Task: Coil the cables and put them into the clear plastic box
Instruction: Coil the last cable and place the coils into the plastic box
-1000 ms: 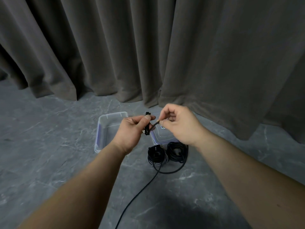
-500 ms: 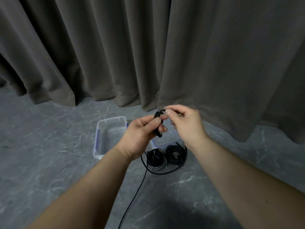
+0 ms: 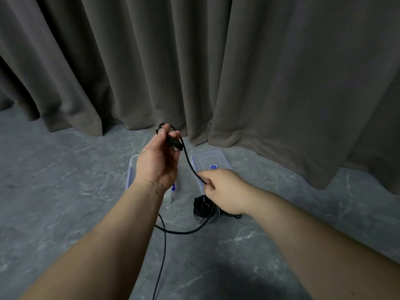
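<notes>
While the left hand (image 3: pixel 159 160) is raised with its fingers curled around a small first loop of black cable (image 3: pixel 187 161), thumb and fingertips pinching the loop and the cable's plug end together, the right hand (image 3: pixel 224 190) sits lower and to its right, pinching the same cable between thumb and forefinger. The strand runs taut from the upper hand down to the lower one; below the hands it sweeps across the grey marbled floor (image 3: pixel 65 202) in a wide bend, then trails toward the bottom of the view. Just under the right hand lie coiled cables (image 3: pixel 204 210), dark bundles resting on the floor, one partly hidden by the wrist; small pale lettering on a black piece atop the nearer bundle is too blurred to read. Behind the left hand stands the clear plastic box (image 3: pixel 132 169), mostly hidden by it, with a blue clip showing beside the wrist. Beyond the right hand lies the box's clear lid (image 3: pixel 208 159), flat on the floor, bearing a blue label whose writing cannot be made out. A heavy grey-brown curtain (image 3: pixel 238 72) hangs behind both hands, down to the floor.
</notes>
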Demonstrator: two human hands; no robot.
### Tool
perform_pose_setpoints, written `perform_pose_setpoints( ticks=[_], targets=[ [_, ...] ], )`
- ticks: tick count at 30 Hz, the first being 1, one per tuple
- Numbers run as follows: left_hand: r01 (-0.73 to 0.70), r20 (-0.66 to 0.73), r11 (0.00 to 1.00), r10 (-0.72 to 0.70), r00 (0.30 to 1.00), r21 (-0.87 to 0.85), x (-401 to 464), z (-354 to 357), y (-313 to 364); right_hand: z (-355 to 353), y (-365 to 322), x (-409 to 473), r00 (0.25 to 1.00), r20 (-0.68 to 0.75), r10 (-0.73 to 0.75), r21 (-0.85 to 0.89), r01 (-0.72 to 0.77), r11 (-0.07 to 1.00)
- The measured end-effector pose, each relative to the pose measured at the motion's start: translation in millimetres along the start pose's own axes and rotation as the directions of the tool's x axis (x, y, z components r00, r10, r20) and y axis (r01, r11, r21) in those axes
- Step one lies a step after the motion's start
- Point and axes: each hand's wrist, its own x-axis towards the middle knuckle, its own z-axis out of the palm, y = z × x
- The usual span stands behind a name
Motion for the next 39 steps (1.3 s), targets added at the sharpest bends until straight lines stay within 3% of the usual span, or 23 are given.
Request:
perform_pose_setpoints(
  ticks=[6, 8, 10, 12, 16, 19, 22, 24, 27, 30, 32, 34, 37, 39],
  targets=[
    [-0.009, -0.044, 0.988, 0.016, 0.999, 0.154, -2, 5, -9, -12, -8, -1, 0.995, 0.086, -0.042, -0.26, 0.063, 0.964],
    [0.009, -0.015, 0.975, -0.006, 1.0, 0.224, -4, 5, -11, -14, -5, 2, 0.999, 0.029, -0.014, -0.33, 0.023, 0.944],
    [0.026, 0.014, 0.96, -0.031, 0.999, 0.28, -6, 5, -11, -13, 3, 4, 0.991, -0.118, 0.068, -0.367, -0.107, 0.924],
    [0.044, 0.027, 0.955, -0.054, 0.998, 0.295, -8, 5, -11, -10, 10, 6, 0.95, -0.268, 0.162, -0.314, -0.245, 0.917],
    [0.09, 0.028, 0.938, -0.105, 0.994, 0.334, -13, 5, -15, -7, 20, 9, 0.827, -0.451, 0.335, 0.096, -0.329, 0.94],
    [0.173, 0.014, 0.941, -0.185, 0.983, 0.292, -13, 4, -14, -6, 31, 9, 0.777, -0.536, 0.329, 0.079, -0.341, 0.937],
    [0.231, 0.022, 0.95, -0.241, 0.97, 0.209, -13, 6, -12, -2, 41, 3, 0.838, -0.419, 0.351, -0.083, -0.42, 0.904],
    [0.261, 0.027, 0.961, -0.265, 0.964, 0.092, -11, 7, -10, 1, 41, 0, 0.894, -0.312, 0.322, -0.184, -0.389, 0.902],
    [0.262, 0.005, 0.96, -0.263, 0.965, -0.095, -5, 7, -7, 0, 29, 0, 0.972, -0.178, 0.151, -0.284, -0.198, 0.938],
    [0.189, -0.062, 0.964, -0.204, 0.977, -0.186, 2, 2, -4, 0, 12, 1, 0.998, -0.031, -0.06, -0.308, 0.048, 0.95],
    [0.12, -0.067, 0.992, -0.123, 0.99, -0.048, 1, 1, -5, -4, -1, 2, 0.983, -0.004, -0.184, -0.323, 0.173, 0.93],
    [0.007, -0.049, 0.98, 0.003, 0.999, 0.2, -2, 1, -12, -9, -9, 3, 0.958, -0.049, -0.284, -0.336, 0.252, 0.908],
    [-0.153, 0.077, 0.757, 0.135, 0.988, 0.635, -8, -5, -18, -16, -9, 3, 0.886, -0.259, -0.384, -0.341, 0.288, 0.895],
    [-0.182, 0.158, 0.632, 0.094, 0.983, 0.753, -10, -12, -20, -18, 2, 3, 0.804, -0.438, -0.402, -0.348, 0.261, 0.9]
  ],
)
